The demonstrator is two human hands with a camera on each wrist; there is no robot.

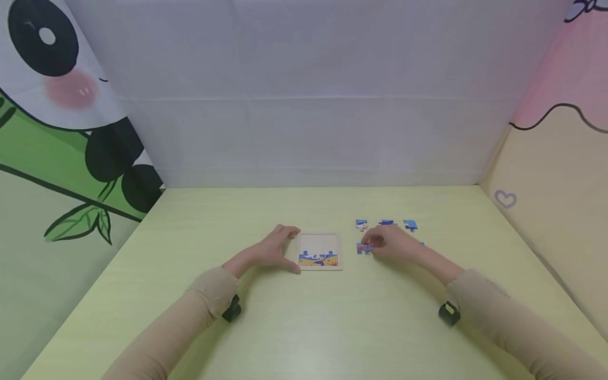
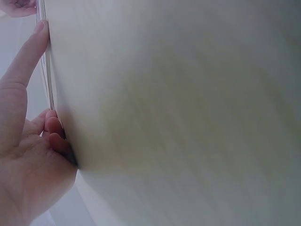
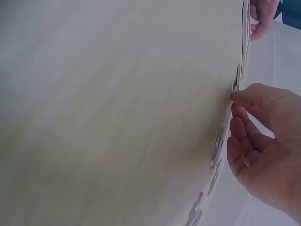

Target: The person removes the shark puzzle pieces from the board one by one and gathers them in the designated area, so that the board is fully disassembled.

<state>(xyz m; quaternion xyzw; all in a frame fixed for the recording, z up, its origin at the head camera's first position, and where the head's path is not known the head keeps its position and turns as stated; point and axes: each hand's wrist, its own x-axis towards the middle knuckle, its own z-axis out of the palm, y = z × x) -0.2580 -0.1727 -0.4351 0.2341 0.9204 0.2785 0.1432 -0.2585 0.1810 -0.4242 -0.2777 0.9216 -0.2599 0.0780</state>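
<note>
A square puzzle tray [image 1: 319, 242] with a pale border lies on the table, its lower part filled with joined pieces [image 1: 318, 258] in blue, white and yellow. My left hand [image 1: 273, 248] holds the tray along its left side, thumb at the near corner and fingers at the far one. Right of the tray, a red and blue puzzle piece [image 1: 361, 249] lies under my right hand [image 1: 391, 243], whose thumb and index finger pinch its right side. In the right wrist view, the right hand [image 3: 270, 136] has its thumb tip right at the piece's edge, with the other fingers curled.
Loose puzzle pieces lie around the right hand: a white and blue one [image 1: 361, 225], a blue one [image 1: 387, 222] partly hidden behind the hand, and another blue one [image 1: 410, 225]. A further piece [image 1: 422, 244] barely shows behind the wrist. A pale wall [image 1: 313, 137] stands behind the table.
</note>
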